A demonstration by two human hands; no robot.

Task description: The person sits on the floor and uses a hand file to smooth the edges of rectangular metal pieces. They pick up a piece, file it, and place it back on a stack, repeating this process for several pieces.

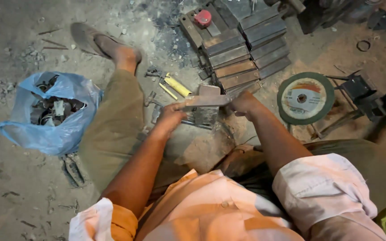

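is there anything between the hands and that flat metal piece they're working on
Nothing visible. The left hand grips one end of the flat metal piece and the right hand grips the other end. The stack of metal bars lies beyond it, apart.

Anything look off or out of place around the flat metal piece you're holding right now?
Nothing looks damaged. Both the left hand and right hand grip the flat metal piece, which sits level. The stacked metal bars lie slightly fanned, not square. Pliers lie loose on the dusty floor beside the blue plastic bag.
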